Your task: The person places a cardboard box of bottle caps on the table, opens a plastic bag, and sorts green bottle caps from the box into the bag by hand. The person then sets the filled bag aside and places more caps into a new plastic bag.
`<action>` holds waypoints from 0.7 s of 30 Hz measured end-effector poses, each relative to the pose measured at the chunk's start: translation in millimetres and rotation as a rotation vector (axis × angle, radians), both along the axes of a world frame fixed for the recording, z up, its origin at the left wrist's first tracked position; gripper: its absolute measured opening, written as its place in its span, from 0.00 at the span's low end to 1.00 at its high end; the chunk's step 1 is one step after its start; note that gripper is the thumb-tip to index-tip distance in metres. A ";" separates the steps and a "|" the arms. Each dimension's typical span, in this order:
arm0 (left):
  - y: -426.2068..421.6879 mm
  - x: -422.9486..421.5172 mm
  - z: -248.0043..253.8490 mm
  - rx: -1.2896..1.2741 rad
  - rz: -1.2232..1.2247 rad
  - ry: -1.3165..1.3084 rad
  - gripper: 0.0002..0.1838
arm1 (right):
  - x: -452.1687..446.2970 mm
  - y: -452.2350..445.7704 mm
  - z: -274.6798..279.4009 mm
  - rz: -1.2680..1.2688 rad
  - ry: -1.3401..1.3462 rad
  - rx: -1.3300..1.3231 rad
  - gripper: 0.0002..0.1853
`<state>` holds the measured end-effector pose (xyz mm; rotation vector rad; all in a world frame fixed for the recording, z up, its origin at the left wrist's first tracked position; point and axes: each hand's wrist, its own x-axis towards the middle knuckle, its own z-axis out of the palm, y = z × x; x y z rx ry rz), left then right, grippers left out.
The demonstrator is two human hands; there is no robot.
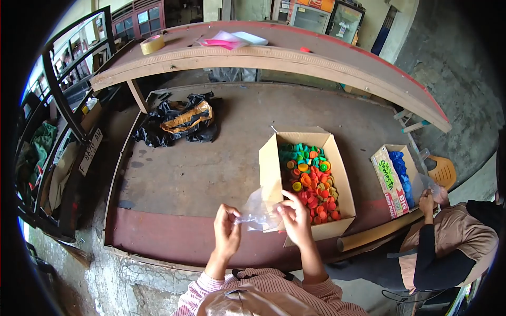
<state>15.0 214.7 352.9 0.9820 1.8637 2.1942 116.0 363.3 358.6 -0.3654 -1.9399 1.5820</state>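
Note:
Between my two hands, above the front edge of the table, is a clear plastic bag (pixel 255 206). My left hand (pixel 227 230) pinches its left side with thumb and fingers. On the other side, my right hand (pixel 295 217) grips the bag's right edge. Just beyond my right hand stands an open cardboard box (pixel 341 174) with its flaps folded out. It holds a heap of plastic bottle caps (pixel 316 197), green toward the back and red, orange and yellow toward the front. Whether anything is inside the bag I cannot make out.
A crumpled black plastic bag (pixel 179 124) lies at the table's back left. To the right, a co-worker (pixel 448 242) sits by a smaller box (pixel 387 181) of blue pieces, holding clear plastic. A raised shelf (pixel 295 57) spans the back, bearing a tape roll (pixel 152 45).

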 end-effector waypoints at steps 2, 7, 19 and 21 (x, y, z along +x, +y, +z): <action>6.8 12.2 -3.8 0.060 0.040 0.013 0.10 | -0.9 -10.7 15.7 -0.355 0.065 0.584 0.20; 5.5 38.4 5.4 0.132 0.092 0.145 0.13 | 16.5 -58.1 33.4 -0.163 0.026 0.607 0.18; -1.1 60.3 11.8 -0.166 0.044 0.363 0.14 | 56.7 -46.0 14.5 -0.614 0.107 0.780 0.10; 0.4 65.5 8.0 -0.163 0.080 0.327 0.14 | 59.6 -62.7 17.4 -0.535 0.135 0.895 0.09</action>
